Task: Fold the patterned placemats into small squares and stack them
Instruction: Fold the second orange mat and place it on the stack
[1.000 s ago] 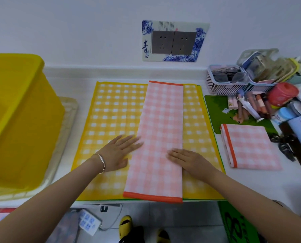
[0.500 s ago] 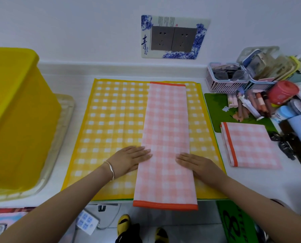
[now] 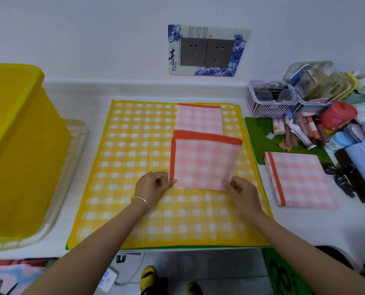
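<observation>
A pink checked placemat with an orange border lies as a narrow strip on a flat yellow checked placemat. Its near half is lifted and bent over toward the wall, orange edge uppermost. My left hand pinches the fold's left corner. On the right corner, my right hand grips the same fold. The strip's far end still lies flat. A folded pink checked square rests on the counter to the right.
A big yellow plastic tub sits on a clear tray at the left. Baskets, tubes, a red tin and other clutter crowd the right, on a green mat. Wall sockets are behind. The counter edge runs below the mats.
Both hands went from pressing flat on the pink strip to gripping it. The strip's near end has been lifted and swung away from me, over its far half.
</observation>
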A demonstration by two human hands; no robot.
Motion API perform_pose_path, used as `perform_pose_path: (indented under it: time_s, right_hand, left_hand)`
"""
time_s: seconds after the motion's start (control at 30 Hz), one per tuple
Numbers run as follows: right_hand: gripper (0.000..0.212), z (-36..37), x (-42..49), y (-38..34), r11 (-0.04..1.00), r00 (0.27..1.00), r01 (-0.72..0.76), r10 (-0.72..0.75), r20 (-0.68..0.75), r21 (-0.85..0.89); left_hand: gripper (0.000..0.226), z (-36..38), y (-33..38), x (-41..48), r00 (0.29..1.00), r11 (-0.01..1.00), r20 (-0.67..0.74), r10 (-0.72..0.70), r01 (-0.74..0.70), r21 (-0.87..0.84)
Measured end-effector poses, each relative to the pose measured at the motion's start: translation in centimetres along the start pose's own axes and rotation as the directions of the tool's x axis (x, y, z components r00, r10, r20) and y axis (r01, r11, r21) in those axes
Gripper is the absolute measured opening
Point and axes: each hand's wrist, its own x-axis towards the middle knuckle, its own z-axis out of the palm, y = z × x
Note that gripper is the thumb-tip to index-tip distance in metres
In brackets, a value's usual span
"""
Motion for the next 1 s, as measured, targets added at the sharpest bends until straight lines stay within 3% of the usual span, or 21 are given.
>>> perform_pose_path:
  time_s: [0.13, 0.3, 0.5, 0.53, 0.6, 0.67, 0.7, 0.77, 0.87, 0.93, 1.0]
  right_hand:
    - [0.024, 1.3, 1.1, -0.9, 0.989, 0.984, -0.148, 0.149, -0.102, 0.017]
    - [0.019, 1.6, 2.1, -1.4, 0.969, 0.963, -0.245, 0.239, -0.124, -0.034]
    - [0.018, 1.7, 2.3, -1.9, 0.967, 0.960, -0.243, 0.228, -0.160, -0.078]
    - [0.018, 1.7, 2.3, -1.9, 0.968, 0.961, -0.236, 0.218, -0.167, -0.091]
    - [0.017, 1.8, 2.2, -1.9, 0.966, 0.963, -0.227, 0.205, -0.176, -0.120]
    - [0.018, 1.8, 2.3, -1.9, 0.963, 0.962, -0.232, 0.207, -0.180, -0.134]
    - [0.018, 1.8, 2.3, -1.9, 0.961, 0.960, -0.240, 0.213, -0.181, -0.140]
    - [0.019, 1.9, 2.4, -2.0, 0.956, 0.959, -0.252, 0.226, -0.174, -0.149]
    - [0.022, 1.8, 1.8, -2.3, 0.963, 0.965, -0.202, 0.164, -0.207, -0.179]
    - [0.038, 1.9, 0.9, -2.0, 0.932, 0.982, 0.014, -0.082, -0.170, -0.363]
    - [0.052, 2.2, -0.3, -1.7, 0.828, 0.960, 0.265, -0.273, 0.058, -0.495]
  left_hand:
    - [0.035, 0.0, 0.7, 1.5, 0.985, 0.986, 0.044, -0.168, 0.167, 0.029]
    - [0.038, -0.1, 0.9, 2.0, 0.961, 0.971, 0.143, -0.238, 0.240, 0.006]
    - [0.020, 0.5, 1.9, 1.4, 0.960, 0.960, 0.042, -0.276, 0.274, 0.056]
    - [0.024, 0.7, 2.1, 1.1, 0.974, 0.968, -0.015, -0.224, 0.225, 0.115]
    - [0.036, 1.3, 2.0, 0.4, 0.992, 0.954, -0.067, 0.104, -0.081, 0.287]
    - [0.041, 1.9, 1.7, -0.4, 0.905, 0.824, 0.064, 0.420, -0.410, 0.392]
    - [0.044, 2.3, 1.3, -0.8, 0.860, 0.757, 0.183, 0.476, -0.506, 0.413]
    - [0.055, 2.7, 1.0, -1.6, 0.826, 0.701, 0.371, 0.425, -0.559, 0.443]
    - [0.065, 2.9, 0.5, -1.9, 0.828, 0.686, 0.457, 0.325, -0.539, 0.488]
    - [0.066, 2.9, 0.6, -1.9, 0.833, 0.678, 0.452, 0.319, -0.534, 0.505]
    - [0.067, 3.0, 0.6, -1.9, 0.831, 0.678, 0.477, 0.287, -0.528, 0.511]
